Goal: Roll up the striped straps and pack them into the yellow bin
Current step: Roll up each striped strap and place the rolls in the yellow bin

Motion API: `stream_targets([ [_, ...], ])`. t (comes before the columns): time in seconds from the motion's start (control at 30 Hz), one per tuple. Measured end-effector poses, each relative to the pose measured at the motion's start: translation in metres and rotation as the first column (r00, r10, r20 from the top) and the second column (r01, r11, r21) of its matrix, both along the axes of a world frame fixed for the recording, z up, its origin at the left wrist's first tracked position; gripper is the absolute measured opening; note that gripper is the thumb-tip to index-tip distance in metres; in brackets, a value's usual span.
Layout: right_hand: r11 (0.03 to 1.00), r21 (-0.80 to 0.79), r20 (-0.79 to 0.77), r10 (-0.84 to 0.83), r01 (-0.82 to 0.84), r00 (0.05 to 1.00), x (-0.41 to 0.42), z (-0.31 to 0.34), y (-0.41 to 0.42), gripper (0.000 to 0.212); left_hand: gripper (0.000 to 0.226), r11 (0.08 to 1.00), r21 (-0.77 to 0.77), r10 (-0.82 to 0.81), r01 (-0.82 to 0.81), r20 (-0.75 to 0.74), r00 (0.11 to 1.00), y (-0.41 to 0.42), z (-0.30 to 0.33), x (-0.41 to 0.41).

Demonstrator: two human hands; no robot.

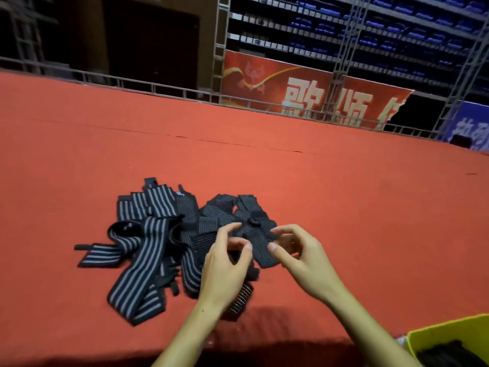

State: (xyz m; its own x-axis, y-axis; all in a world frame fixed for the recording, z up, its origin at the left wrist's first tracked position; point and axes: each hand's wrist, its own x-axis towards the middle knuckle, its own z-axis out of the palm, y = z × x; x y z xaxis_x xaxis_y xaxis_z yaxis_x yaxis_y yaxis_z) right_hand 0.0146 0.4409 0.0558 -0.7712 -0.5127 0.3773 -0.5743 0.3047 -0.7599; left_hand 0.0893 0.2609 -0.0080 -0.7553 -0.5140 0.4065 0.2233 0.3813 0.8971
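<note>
While the striped straps (148, 242) lie heaped leftward, both hands, left hand (225, 266) and right hand (299, 258), pinch 1 strap (260, 250) between them.

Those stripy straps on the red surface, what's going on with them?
A person is working through a loose pile of striped straps heaped on a red-covered surface. Both hands are on one dark strap at the pile's right edge: the left hand and the right hand pinch it between fingers and thumb, apparently to start rolling it. A yellow bin sits at the lower right, with something dark already inside.
</note>
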Motion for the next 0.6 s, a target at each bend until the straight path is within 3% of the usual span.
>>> stream_targets([
  [0.3,0.988,0.102,0.018,0.117,-0.118,0.993,-0.017,-0.025,-0.106,0.023,0.058,0.982,-0.086,0.179,-0.169,0.121,0.976,-0.110,-0.010,0.031],
  [0.6,0.905,0.400,-0.025,0.170,-0.146,0.985,-0.051,-0.046,-0.092,0.040,0.072,0.946,-0.322,0.079,0.034,0.332,0.940,-0.111,-0.035,0.015],
])
